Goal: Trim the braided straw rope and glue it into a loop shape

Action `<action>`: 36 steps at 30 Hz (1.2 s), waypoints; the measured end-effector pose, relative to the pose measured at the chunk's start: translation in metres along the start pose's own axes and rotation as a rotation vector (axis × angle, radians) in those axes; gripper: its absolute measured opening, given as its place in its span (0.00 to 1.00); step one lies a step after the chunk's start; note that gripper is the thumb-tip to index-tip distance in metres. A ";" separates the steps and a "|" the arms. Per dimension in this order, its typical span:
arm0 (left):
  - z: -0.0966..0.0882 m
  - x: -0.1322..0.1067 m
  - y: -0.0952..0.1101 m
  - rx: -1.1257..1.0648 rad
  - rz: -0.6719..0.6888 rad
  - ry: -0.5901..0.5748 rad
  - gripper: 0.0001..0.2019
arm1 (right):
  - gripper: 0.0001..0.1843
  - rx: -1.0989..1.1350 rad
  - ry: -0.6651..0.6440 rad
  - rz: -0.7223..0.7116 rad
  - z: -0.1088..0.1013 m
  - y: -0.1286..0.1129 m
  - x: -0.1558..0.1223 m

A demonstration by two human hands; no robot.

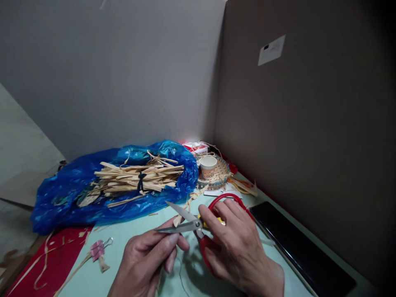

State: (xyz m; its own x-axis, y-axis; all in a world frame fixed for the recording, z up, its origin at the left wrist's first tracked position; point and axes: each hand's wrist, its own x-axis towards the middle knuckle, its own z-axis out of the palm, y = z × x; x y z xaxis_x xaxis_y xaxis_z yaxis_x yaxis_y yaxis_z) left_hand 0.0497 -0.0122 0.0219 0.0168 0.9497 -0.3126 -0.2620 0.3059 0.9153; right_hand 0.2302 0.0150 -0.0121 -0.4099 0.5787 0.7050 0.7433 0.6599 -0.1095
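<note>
The right hand [239,239] had its fingers curled through the red handles of metal-bladed scissors [197,224], blades parted. The left hand [148,256] had its fingers pinched together on a pale plaited fibre strip [177,221], part of which showed between the blades. Beyond, over the pale green desk [130,227], a dark-tied bundle of beige strips [123,178] lay on a crumpled blue plastic bag [58,198].

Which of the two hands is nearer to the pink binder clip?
Left. The left hand is to the right of the pink binder clip, not touching it; the right hand, holding the red-handled scissors, is farther right.
</note>
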 end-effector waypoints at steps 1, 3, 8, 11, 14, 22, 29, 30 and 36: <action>0.000 0.000 -0.001 0.022 0.017 0.007 0.07 | 0.22 -0.025 0.015 -0.013 -0.001 0.001 0.000; 0.000 0.000 -0.002 0.059 0.046 0.034 0.07 | 0.21 -0.051 0.043 -0.038 -0.002 0.003 0.001; 0.000 -0.001 -0.004 0.140 0.075 0.028 0.09 | 0.20 -0.013 0.070 -0.022 -0.001 0.004 -0.002; -0.001 0.000 -0.004 0.170 0.073 0.032 0.09 | 0.21 0.005 0.059 -0.010 0.000 0.005 -0.003; -0.002 -0.001 -0.003 0.223 0.084 0.055 0.10 | 0.20 -0.003 0.069 -0.028 -0.001 0.006 -0.004; -0.001 -0.003 0.001 0.368 0.210 0.067 0.10 | 0.18 0.049 0.047 -0.053 -0.001 0.009 -0.003; -0.006 0.001 -0.002 0.437 0.245 0.031 0.11 | 0.20 0.032 0.007 -0.054 0.001 0.013 -0.004; -0.007 0.001 -0.003 0.446 0.249 0.041 0.11 | 0.20 0.028 0.010 -0.055 0.001 0.013 -0.004; -0.005 -0.002 -0.001 0.479 0.269 0.132 0.10 | 0.13 0.002 0.064 -0.075 0.001 0.011 -0.002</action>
State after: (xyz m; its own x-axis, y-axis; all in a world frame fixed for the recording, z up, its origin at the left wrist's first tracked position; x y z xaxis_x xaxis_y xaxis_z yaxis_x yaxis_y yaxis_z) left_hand 0.0454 -0.0150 0.0209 -0.1184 0.9915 -0.0537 0.2276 0.0797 0.9705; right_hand 0.2391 0.0214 -0.0156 -0.4298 0.4953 0.7549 0.7105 0.7015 -0.0557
